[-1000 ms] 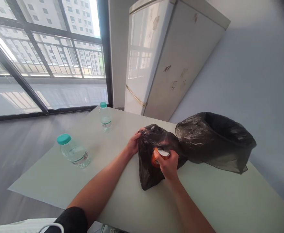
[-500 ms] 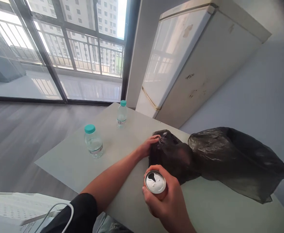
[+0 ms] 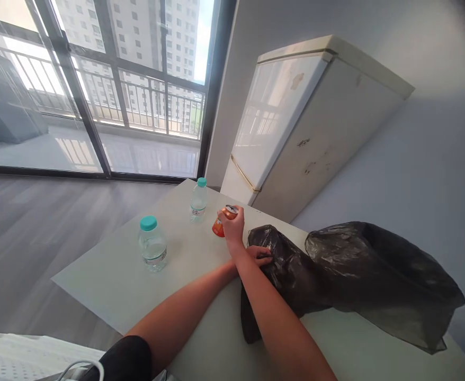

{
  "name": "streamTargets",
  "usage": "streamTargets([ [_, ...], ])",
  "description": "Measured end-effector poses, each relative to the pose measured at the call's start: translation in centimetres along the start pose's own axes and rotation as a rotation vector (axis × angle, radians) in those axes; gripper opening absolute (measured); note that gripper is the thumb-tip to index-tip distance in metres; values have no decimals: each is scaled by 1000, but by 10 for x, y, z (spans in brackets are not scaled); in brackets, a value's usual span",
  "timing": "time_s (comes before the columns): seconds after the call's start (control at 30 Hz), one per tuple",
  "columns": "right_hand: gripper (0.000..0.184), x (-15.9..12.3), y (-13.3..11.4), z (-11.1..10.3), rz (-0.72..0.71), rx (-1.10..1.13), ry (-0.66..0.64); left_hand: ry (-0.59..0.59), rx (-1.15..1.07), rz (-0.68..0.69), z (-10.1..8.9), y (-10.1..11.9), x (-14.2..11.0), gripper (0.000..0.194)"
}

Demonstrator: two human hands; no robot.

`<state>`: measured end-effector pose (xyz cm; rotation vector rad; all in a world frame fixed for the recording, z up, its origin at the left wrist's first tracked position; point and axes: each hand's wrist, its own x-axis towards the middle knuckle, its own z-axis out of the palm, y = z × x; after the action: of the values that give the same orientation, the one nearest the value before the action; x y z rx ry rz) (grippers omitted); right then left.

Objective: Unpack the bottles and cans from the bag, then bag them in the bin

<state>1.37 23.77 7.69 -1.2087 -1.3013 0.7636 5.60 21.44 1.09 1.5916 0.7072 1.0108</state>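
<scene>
My right hand [image 3: 234, 228] is wrapped around an orange-red drink can [image 3: 218, 228], its opened silver top facing up. The can is upright or slightly tilted at the table surface, just right of the farther bottle; whether its base touches the table I cannot tell. Crossing beneath my right forearm, my left hand [image 3: 261, 255] has its fingers bent on the near end of a black plastic bag [image 3: 296, 278]. Part of that hand is hidden by the right arm. The bag lies crumpled across the table, its far part puffed out to the right.
Two clear bottles with teal caps stand on the white table [image 3: 109, 264]: a nearer one [image 3: 153, 248] at the left and a farther one [image 3: 198, 203] near the back corner. A fridge [image 3: 296, 121] rises behind the table. A white perforated surface [image 3: 26, 352] is at lower left.
My right hand has carried the can from the near side of the bag forward and left, over my left arm, to beside the farther bottle. My left hand stays at the bag.
</scene>
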Motion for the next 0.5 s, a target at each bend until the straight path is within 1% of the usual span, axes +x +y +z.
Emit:
streamTargets([
  [0.07,46,0,7,3,-34,-8,-17,24,4,17,0,-5,0,32],
  [0.17,46,-6,11,3,-63,-39,-46,58,8,36,1,-9,-2,26],
  [0.37,45,-14,17,-9,-27,-132,15,105,30,54,7,-11,-5,22],
  [0.5,45,-16,12,-16,-10,-184,57,126,47,66,9,-8,-6,20],
])
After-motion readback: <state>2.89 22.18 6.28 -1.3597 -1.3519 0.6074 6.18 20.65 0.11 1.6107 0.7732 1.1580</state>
